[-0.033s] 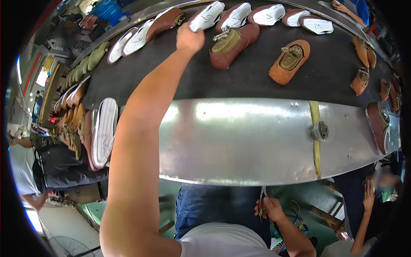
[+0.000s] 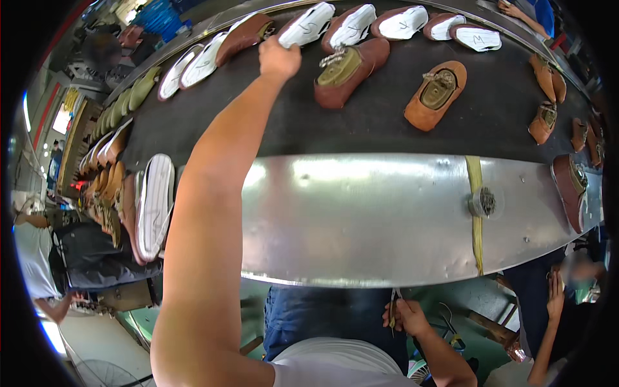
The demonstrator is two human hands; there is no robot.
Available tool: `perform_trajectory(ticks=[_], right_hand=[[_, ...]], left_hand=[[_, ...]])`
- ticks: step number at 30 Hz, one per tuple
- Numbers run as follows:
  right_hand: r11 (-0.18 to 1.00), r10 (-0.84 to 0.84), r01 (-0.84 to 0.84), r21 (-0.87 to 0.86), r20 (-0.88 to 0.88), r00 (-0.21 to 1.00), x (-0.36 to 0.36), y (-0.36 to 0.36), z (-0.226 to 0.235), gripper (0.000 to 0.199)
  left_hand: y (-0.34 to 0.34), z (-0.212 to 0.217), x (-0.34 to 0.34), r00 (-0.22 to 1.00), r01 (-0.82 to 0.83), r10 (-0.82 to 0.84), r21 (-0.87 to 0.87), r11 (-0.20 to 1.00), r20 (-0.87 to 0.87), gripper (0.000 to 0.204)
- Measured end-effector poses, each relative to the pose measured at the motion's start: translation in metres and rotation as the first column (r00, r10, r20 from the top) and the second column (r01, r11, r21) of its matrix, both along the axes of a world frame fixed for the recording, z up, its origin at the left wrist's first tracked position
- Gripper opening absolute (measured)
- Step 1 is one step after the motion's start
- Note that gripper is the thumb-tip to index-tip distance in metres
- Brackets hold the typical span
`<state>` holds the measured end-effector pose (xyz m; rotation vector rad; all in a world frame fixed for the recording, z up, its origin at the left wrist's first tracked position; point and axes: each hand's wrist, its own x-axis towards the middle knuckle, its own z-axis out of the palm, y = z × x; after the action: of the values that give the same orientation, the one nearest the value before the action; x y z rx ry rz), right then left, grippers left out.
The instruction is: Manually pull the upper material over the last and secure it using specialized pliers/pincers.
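- A white-soled shoe (image 2: pixel 308 24) lay sole-up at the far edge of the black belt (image 2: pixel 380 129), its long axis slanting from lower left to upper right, toe toward the upper right.
- The left hand (image 2: pixel 279 59) grasped its near end, arm stretched straight across the shiny steel ledge (image 2: pixel 387 219).
- Just beside it sat a smooth brown leather shoe (image 2: pixel 348 72), opening up.
- The right hand (image 2: pixel 405 316) stayed low by the waist, clenched on slim metal pliers (image 2: pixel 392 308).
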<state>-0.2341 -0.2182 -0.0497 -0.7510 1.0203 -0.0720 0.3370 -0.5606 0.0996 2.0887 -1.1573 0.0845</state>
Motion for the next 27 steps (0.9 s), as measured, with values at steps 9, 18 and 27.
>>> perform_trajectory(ticks=[9, 18, 27], right_hand=[[1.000, 0.002, -0.004, 0.023, 0.073, 0.997, 0.018, -0.011, 0.009, 0.037], [0.990, -0.138, 0.138, 0.018, 0.017, 0.990, 0.002, 0.016, 0.005, 0.052], [0.988, -0.092, 0.090, -0.126, -0.017, 0.996, -0.034, 0.061, 0.006, 0.053]], left_hand=[[-0.060, -0.021, 0.049, 0.987, -0.062, 0.087, 0.177, 0.982, -0.136, 0.083], [0.191, 0.060, 0.043, 0.995, 0.058, -0.082, 0.363, 0.930, 0.052, 0.059], [0.496, 0.081, -0.029, 0.747, -0.142, 0.109, -0.003, 0.990, 0.656, 0.046]])
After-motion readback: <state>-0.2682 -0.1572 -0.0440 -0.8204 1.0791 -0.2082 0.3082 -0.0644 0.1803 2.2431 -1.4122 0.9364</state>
